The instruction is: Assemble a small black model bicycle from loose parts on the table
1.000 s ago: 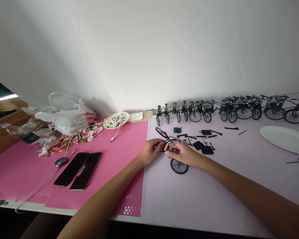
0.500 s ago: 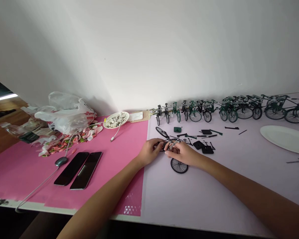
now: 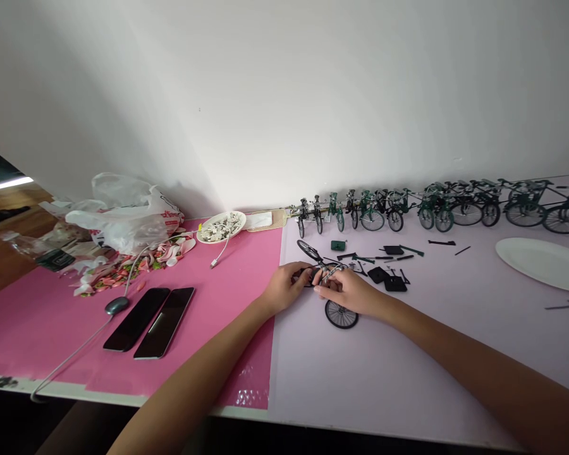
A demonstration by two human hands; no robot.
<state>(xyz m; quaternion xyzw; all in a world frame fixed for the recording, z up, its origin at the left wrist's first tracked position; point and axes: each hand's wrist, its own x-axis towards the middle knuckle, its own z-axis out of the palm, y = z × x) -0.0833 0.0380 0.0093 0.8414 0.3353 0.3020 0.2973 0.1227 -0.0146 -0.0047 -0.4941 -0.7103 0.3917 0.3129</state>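
Observation:
My left hand (image 3: 287,289) and my right hand (image 3: 348,292) meet at the table's middle, both pinched on a small model bicycle (image 3: 323,274) that lies between them. Its front wheel (image 3: 308,251) sticks out behind my hands, and the other wheel (image 3: 341,315) shows just under my right hand. Small black and green loose parts (image 3: 384,265) lie scattered right behind my right hand.
A row of finished green model bicycles (image 3: 436,212) lines the wall. A white plate (image 3: 540,262) sits far right. On the pink mat (image 3: 208,303) lie two phones (image 3: 149,322), a cable, a bowl of small bits (image 3: 220,227) and plastic bags (image 3: 123,218).

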